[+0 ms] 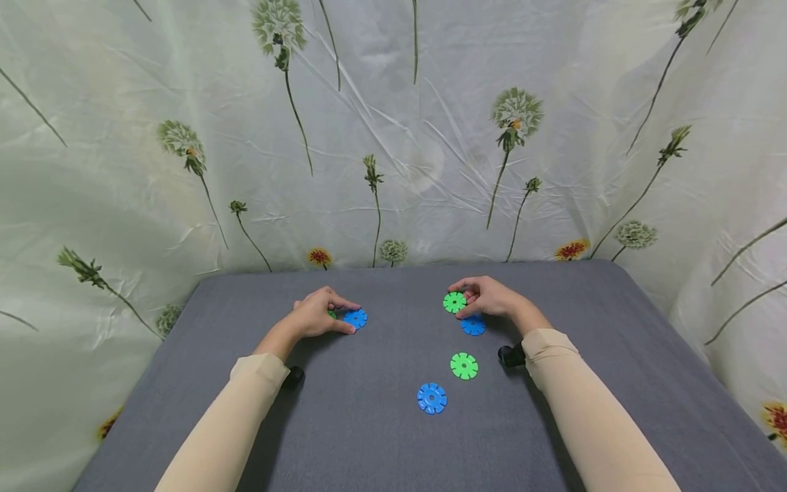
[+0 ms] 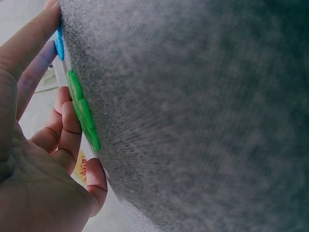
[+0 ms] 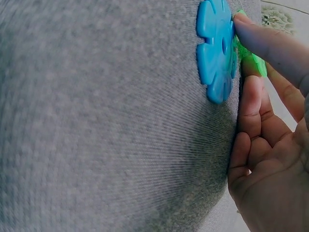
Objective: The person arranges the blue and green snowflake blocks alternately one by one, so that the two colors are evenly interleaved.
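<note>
Your left hand (image 1: 311, 314) pinches a blue disc (image 1: 355, 318), beyond and left of the loose green disc (image 1: 464, 366) on the worktop (image 1: 369, 451); your right hand (image 1: 492, 298) grips another green disc (image 1: 454, 302) beyond it. A flat-lying blue disc (image 1: 432, 398) is nearer you.

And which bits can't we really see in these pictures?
Head view: most of the left green disc, behind the left hand.
Left wrist view: part of the left blue disc, behind the hand.
Right wrist view: much of the held green disc, behind the right hand; the near blue disc's top, cut off by the picture's edge.
</note>
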Motion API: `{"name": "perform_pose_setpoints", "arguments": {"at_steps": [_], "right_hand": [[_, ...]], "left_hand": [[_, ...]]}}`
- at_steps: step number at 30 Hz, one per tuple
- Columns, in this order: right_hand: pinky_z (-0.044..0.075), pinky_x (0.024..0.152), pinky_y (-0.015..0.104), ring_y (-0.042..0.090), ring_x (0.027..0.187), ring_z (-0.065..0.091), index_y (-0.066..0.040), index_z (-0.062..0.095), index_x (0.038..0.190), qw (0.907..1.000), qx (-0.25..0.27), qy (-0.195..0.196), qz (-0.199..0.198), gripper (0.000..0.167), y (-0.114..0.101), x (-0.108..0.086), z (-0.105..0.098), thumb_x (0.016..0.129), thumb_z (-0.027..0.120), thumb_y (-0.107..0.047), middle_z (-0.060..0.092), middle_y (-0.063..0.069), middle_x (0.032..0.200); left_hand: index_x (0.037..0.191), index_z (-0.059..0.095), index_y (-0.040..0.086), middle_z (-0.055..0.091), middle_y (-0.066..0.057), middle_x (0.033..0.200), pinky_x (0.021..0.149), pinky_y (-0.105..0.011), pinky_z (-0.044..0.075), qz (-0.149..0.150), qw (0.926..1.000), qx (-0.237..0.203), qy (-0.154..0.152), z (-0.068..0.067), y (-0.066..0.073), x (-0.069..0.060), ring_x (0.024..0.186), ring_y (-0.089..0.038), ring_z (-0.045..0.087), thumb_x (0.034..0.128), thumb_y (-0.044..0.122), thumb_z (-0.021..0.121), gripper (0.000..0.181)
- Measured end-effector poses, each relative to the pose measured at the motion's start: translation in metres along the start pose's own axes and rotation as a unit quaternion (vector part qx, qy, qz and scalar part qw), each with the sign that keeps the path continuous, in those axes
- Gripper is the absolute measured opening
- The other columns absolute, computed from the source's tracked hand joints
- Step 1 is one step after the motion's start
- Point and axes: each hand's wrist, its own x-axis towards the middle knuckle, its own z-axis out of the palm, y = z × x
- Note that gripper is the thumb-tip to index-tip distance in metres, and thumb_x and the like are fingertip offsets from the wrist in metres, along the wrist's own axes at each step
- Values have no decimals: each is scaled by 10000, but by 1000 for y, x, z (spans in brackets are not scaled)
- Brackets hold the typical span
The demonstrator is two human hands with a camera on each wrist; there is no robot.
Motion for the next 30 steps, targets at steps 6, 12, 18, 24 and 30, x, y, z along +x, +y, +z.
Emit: {"name": "perform_pose_setpoints", "arguments": {"at_steps": [6,12,18,24,30], "right_hand": [[433,786,322,177,869,489,12,673,1411,9999,-130,11,13,538,0,0,-1,915,850,-94,556,22,929],[456,797,319,168,861,521,3,708,1361,9993,-322,200,51,508,3,3,1,903,871,-143,612,22,939],[461,767,326,164,829,543,-23,742,1312,9980,-532,326,126,496,3,6,3,886,901,-220,657,34,929],[474,767,324,169,838,573,-39,744,1301,9970,-707,257,184,483,0,7,2,895,892,-255,692,55,959],[469,773,327,164,842,571,-49,745,1297,9968,-774,172,44,470,-5,9,4,903,886,-263,689,50,954]], "left_hand": [[1285,810,352,609,-23,1169,842,-451,241,-5,10000,-16,-3,0,-2,1,1051,-210,523,844,412,932,462],[1287,808,355,605,-22,1156,846,-454,238,19,10000,-33,10,1,-3,1,1042,-208,523,847,413,930,461],[1282,810,354,607,-24,1152,855,-459,249,17,10000,-66,17,0,-1,0,1054,-209,532,846,406,932,456],[1287,807,357,603,-20,1152,858,-456,241,-12,10000,-85,18,0,-1,0,1056,-210,526,849,407,929,457],[1289,806,359,598,-21,1162,863,-456,241,-21,9999,-110,-3,1,-2,0,1068,-210,532,851,405,928,458]]}}
